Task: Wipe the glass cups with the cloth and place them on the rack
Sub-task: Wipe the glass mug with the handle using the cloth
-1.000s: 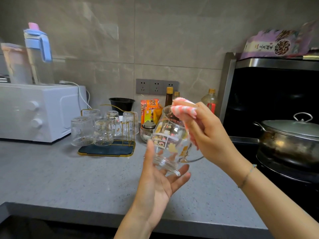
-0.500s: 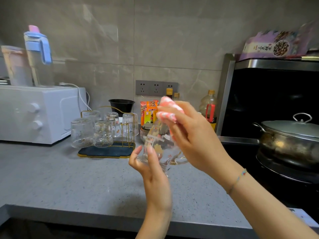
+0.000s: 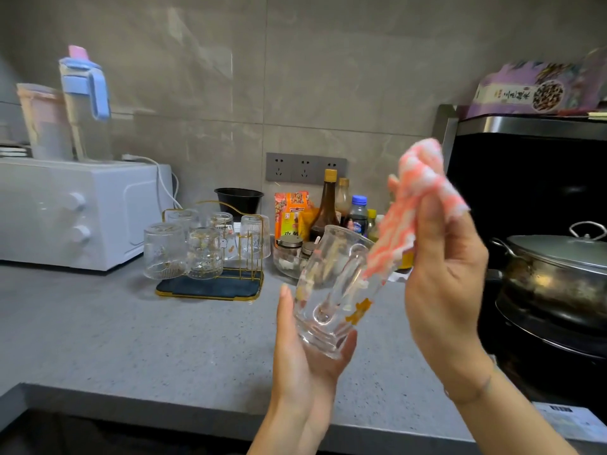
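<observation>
My left hand (image 3: 303,359) holds a clear glass cup (image 3: 331,290) with small yellow prints by its base, tilted so its mouth points up and right. My right hand (image 3: 443,284) grips a pink-and-white cloth (image 3: 414,205), raised beside the cup's rim, with its lower end hanging at the mouth. Behind, to the left, a gold wire rack (image 3: 230,257) on a dark tray carries several glass cups (image 3: 200,251) turned upside down.
A white microwave (image 3: 78,211) with jugs on top stands at the left. Bottles, jars and packets (image 3: 328,211) crowd the wall behind the cup. At the right a lidded pot (image 3: 555,274) sits on a black stove. The grey counter (image 3: 138,339) ends in an edge close to me.
My right hand has pulled the cloth up and to the right, out from the cup. The left hand has tipped the cup, mouth now toward the cloth.
</observation>
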